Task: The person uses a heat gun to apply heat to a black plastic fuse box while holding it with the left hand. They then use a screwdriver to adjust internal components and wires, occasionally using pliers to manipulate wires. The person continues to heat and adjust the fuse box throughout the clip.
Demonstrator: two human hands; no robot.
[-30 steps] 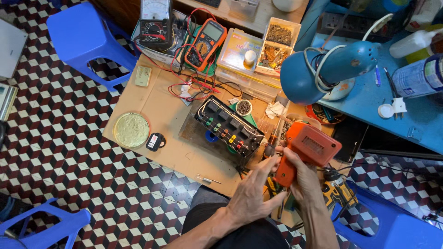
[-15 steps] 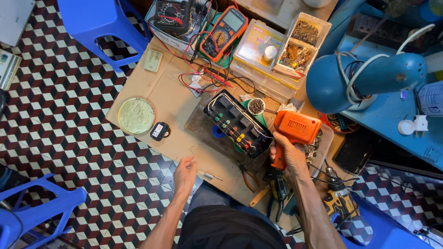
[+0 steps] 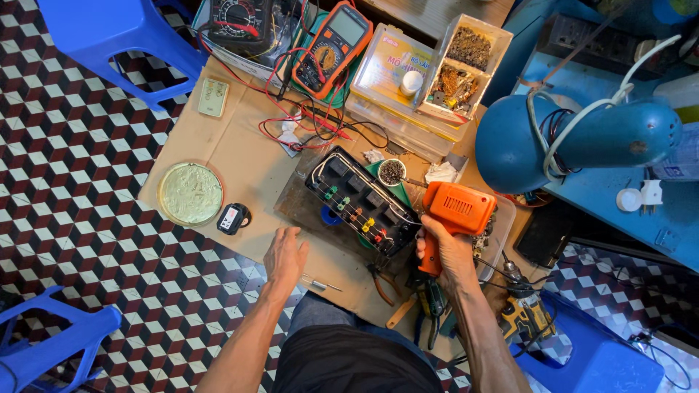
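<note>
Right hand (image 3: pixel 445 251) is closed around the grip of an orange pistol-shaped heat tool (image 3: pixel 455 215). Tool body sits above the fist, nose turned toward the black circuit board (image 3: pixel 362 204). Whether the tip touches the board cannot be told; the fist and the board's edge hide it.

Left hand (image 3: pixel 285 255) is open, fingers spread, palm down, holding nothing. It rests on or hovers just over the cardboard sheet (image 3: pixel 240 156), just beside the board's near left corner. A small screwdriver (image 3: pixel 320 284) lies just beside it, nearer the body.

The board lies tilted on a dark metal plate on the cardboard, with a row of coloured terminals along one side. A small cup of dark granules (image 3: pixel 392 172) stands just behind it. Pliers (image 3: pixel 380 280) lie between the board and the person's lap.

Farther out: round pale tin (image 3: pixel 191 193), small black block (image 3: pixel 233 218), orange multimeter (image 3: pixel 333 45) with red leads, blue desk lamp (image 3: pixel 575 142).

Judgement: the step in hand is bringing the heat tool to the right end of the board. Next move calls for the free hand to steady the board, and the tip to be placed on one joint without touching neighbouring terminals.
</note>
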